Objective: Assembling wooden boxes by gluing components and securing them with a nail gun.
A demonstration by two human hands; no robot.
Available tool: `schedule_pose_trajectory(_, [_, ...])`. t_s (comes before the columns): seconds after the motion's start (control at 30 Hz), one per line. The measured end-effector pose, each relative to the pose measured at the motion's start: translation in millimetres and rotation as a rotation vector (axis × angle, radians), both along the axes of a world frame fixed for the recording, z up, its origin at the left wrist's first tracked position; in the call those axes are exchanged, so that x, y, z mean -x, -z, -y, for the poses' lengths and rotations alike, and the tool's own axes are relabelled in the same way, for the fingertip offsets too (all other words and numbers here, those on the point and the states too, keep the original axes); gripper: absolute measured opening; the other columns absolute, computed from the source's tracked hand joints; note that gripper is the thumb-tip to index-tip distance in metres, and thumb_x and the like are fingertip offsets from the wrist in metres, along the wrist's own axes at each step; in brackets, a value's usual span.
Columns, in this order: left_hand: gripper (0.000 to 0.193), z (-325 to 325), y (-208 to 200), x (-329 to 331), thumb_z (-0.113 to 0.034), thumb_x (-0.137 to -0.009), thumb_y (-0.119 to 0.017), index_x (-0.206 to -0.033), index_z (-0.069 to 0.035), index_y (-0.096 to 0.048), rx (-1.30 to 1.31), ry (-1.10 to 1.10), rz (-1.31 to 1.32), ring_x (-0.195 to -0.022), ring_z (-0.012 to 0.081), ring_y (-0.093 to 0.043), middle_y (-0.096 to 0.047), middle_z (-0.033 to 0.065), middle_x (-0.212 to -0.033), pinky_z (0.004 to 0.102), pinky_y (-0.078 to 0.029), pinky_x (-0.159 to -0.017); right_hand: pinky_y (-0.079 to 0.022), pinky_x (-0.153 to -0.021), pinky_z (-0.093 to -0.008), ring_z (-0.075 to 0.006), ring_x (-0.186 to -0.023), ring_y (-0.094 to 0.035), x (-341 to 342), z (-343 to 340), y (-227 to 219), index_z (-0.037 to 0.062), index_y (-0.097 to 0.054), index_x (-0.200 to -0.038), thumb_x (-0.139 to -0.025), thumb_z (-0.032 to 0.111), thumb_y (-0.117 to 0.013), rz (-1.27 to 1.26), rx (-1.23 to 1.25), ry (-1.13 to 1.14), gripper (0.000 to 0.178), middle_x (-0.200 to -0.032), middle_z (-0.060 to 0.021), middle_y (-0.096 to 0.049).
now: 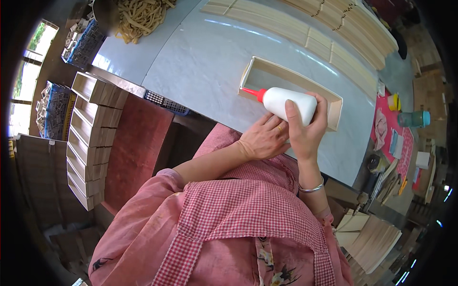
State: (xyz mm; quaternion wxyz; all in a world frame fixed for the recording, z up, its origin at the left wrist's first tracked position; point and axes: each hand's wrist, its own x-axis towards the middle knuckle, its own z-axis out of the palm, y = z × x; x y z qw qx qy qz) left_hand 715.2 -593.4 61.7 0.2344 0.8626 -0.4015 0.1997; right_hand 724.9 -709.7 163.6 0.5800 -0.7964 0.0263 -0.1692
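Observation:
A white squeeze bottle (284,102) with a red cap and pointed red nozzle lies tilted in my right hand (307,128), thumb on its near side and fingers wrapped round its base. The nozzle tip points left, at the near left corner of a shallow rectangular wooden frame (296,76) on the table. My left hand (265,138) is at the frame's near long side, below the bottle. Its fingers are bent and close together at that wall; their tips are partly hidden by the bottle and my right hand.
Bundled wooden strips (334,28) lie along the far side of the grey table (200,62). A heap of tan bands (138,21) sits at the far left. Stacked wooden frames (88,143) stand on a red surface (136,143). At right are a teal-lidded bottle (414,119) and yellow tape (393,102).

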Motion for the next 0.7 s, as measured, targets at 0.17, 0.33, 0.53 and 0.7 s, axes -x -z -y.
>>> schedule_pose_trajectory(0.17, [0.043,-1,-5,-3,-0.038,-0.088,-0.066,-0.114,-0.004,-0.065,0.0,0.006,0.001,-0.119,0.0307,-0.053,-0.057,0.0143,-0.123,0.0468,-0.04,-0.11,-0.051,-0.079,-0.0351,-0.0235,-0.089,-0.06,7,22,-3,0.0028,-0.053,-0.117,-0.087,0.025,-0.076,0.018,0.094,0.067,0.043,-0.104,-0.0132,-0.061])
schedule_pose_trajectory(0.33, [0.041,-1,-16,-4,-0.037,-0.086,-0.07,-0.115,-0.008,-0.065,-0.019,-0.01,-0.007,-0.124,0.0296,-0.053,-0.057,0.0127,-0.128,0.0439,-0.041,-0.108,-0.051,-0.077,-0.0342,-0.0231,-0.087,-0.059,23,51,-9,0.0026,-0.054,-0.116,-0.088,0.024,-0.076,0.015,0.161,0.143,0.041,-0.103,-0.0128,-0.061])
schedule_pose_trajectory(0.53, [0.043,0,-17,-3,-0.037,-0.086,-0.07,-0.117,-0.009,-0.063,-0.054,0.01,-0.032,-0.13,0.0286,-0.051,-0.054,0.0126,-0.137,0.0441,-0.039,-0.111,-0.05,-0.077,-0.0337,-0.0226,-0.086,-0.059,43,86,-13,0.0023,-0.054,-0.115,-0.089,0.024,-0.075,0.005,0.192,0.245,0.04,-0.103,-0.0125,-0.061])
schedule_pose_trajectory(0.7, [0.042,2,-21,-2,-0.036,-0.086,-0.07,-0.117,-0.009,-0.063,-0.08,-0.019,-0.038,-0.131,0.0283,-0.051,-0.053,0.0122,-0.14,0.0439,-0.038,-0.112,-0.05,-0.077,-0.0338,-0.0227,-0.087,-0.059,60,113,-17,0.0017,-0.055,-0.116,-0.089,0.025,-0.075,-0.011,0.225,0.32,0.04,-0.103,-0.0127,-0.061])
